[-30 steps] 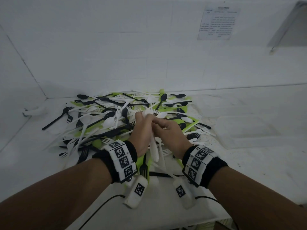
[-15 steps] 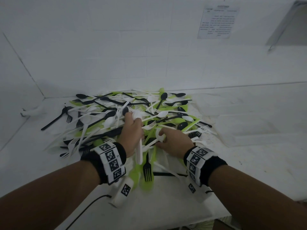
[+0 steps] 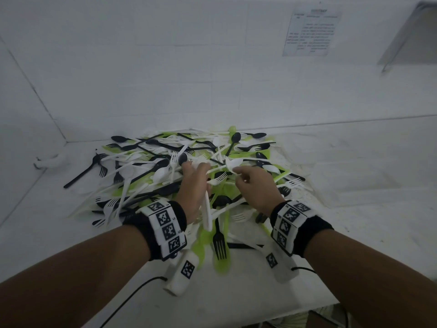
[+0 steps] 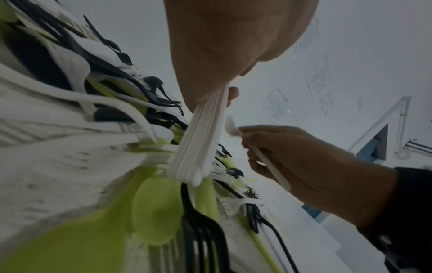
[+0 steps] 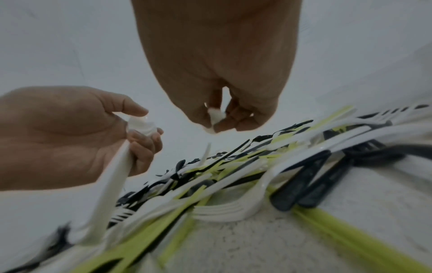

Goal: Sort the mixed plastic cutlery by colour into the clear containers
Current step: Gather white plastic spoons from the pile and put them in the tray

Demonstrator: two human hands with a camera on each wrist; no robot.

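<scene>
A mixed pile of black, white and green plastic cutlery [image 3: 165,166] lies on the white table [image 3: 59,233]. My left hand [image 3: 196,176] grips a nested stack of white spoons [image 3: 207,214]; their handles [image 4: 198,140] point back toward my wrist. Just to its right, above the pile, my right hand [image 3: 238,172] pinches a single white spoon [image 3: 233,163] by its handle [image 4: 268,162]. In the right wrist view the right hand [image 5: 217,120] pinches the white piece, and the left hand [image 5: 145,122] holds the stack [image 5: 112,184].
A clear container [image 3: 354,183] is faintly visible on the table right of the pile. A black fork [image 3: 219,242] and a green spoon [image 3: 201,242] lie nearest me. Tiled walls close the back and left. A paper notice [image 3: 312,31] hangs on the wall.
My right hand dropped to the pile, took hold of a white spoon and lifted it back up beside the left hand. The left hand kept its white stack.
</scene>
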